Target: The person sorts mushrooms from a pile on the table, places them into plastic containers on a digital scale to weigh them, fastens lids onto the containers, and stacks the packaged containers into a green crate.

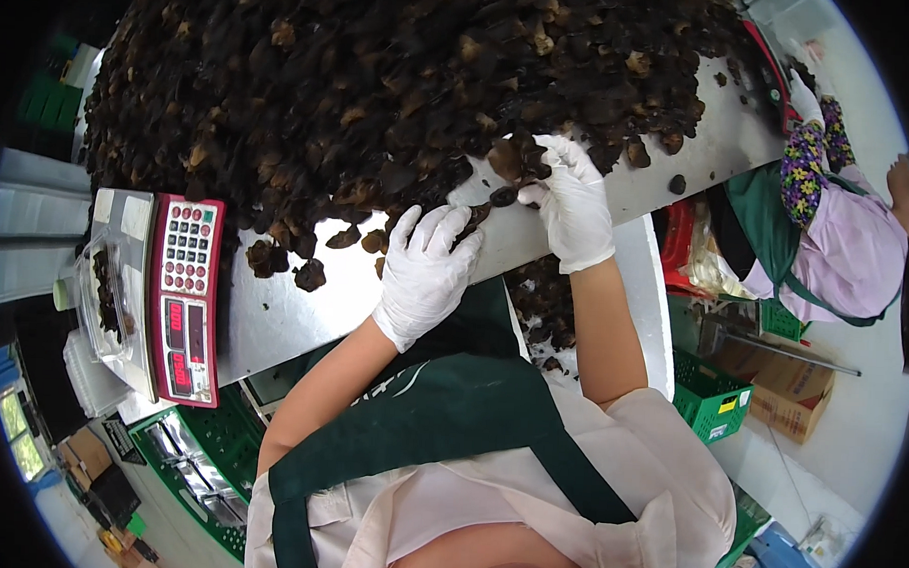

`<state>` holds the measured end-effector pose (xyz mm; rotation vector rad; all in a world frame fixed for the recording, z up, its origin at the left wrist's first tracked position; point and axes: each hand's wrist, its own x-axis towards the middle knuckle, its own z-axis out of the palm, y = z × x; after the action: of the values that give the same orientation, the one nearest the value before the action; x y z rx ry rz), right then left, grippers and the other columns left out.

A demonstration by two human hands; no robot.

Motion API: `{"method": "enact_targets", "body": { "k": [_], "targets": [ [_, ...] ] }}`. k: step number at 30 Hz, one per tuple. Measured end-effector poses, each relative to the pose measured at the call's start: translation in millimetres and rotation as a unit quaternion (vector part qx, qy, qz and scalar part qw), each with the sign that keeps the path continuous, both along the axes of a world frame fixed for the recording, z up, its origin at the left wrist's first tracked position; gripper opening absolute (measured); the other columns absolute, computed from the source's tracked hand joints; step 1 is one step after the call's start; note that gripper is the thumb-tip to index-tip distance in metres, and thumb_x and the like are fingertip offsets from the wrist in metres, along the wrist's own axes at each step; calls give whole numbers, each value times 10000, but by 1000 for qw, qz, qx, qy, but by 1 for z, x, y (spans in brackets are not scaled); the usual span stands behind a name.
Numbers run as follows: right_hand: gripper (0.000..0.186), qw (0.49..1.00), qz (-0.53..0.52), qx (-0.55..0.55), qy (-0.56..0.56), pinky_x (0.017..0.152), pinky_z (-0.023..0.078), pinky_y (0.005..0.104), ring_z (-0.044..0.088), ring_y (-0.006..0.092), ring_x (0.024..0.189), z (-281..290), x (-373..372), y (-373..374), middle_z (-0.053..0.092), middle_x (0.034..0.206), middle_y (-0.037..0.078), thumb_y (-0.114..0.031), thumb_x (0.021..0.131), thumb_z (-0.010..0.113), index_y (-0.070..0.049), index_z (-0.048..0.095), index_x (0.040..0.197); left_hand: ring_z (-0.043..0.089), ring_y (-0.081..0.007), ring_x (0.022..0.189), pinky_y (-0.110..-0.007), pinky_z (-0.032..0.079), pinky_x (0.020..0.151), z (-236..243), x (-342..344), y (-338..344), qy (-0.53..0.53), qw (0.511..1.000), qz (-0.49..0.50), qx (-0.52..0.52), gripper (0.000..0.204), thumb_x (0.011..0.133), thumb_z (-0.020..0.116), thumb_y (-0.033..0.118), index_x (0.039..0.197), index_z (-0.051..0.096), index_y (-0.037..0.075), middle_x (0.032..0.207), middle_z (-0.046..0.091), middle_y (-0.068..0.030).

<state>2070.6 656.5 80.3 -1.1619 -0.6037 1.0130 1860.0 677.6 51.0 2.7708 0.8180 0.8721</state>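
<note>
- At top, the frame's edge cut off the dark fungus heap (381, 91).
- At right, the black rim hid part of a co-worker (846, 248).
- Print on the lower-right carton (791, 396) was unreadably small.

I assess, remotely, what appears a food-handling workroom: dark, mushroom-like pieces (381, 91) heaped on a metal table (653, 183) across the upper frame; a red-framed digital scale (187, 285) at left; green crates (706, 395) lower left and right; a gloved, aproned co-worker (841, 242), upper right.
</note>
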Motion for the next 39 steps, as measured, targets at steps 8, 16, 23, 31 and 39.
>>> {"method": "enact_targets", "body": {
  "k": [8,16,23,31,39],
  "targets": [
    [224,943,97,15,319,733,636,301,737,220,1017,-7,7,-6,724,1197,147,-57,1052,525,-27,635,1245,572,-242,1218,-464,369,1109,3,1,-3,16,1000,8,1,319,804,793,160,1112,716,175,1260,599,-38],
    [225,955,85,-4,285,648,612,260,723,158,913,-17,-2,-12,718,1162,111,-122,1079,514,-34,629,1252,575,-274,1218,-467,398,1086,16,1,-4,-3,1000,-29,0,327,802,790,124,1118,713,163,1239,611,-64],
    [159,960,91,-26,264,650,610,275,745,181,837,-11,-12,-19,740,1044,94,-43,1033,586,-17,646,1178,664,-264,831,-395,520,768,40,24,21,-187,980,-19,-70,532,727,738,-78,1213,630,109,1017,674,-72],
    [199,978,95,-79,170,611,570,227,712,154,788,8,-16,-21,711,1025,80,-90,1056,564,-9,644,1220,608,-318,1170,-443,469,958,61,20,46,-103,994,25,-39,535,744,716,-70,1240,680,126,1215,659,-109],
    [182,984,102,-83,123,683,520,209,609,63,772,15,-15,-25,677,972,4,-162,1050,610,-43,702,1153,662,-206,904,-406,439,1016,58,33,32,-42,998,-35,-17,354,689,843,116,1020,721,153,889,678,13]
  ]
}}
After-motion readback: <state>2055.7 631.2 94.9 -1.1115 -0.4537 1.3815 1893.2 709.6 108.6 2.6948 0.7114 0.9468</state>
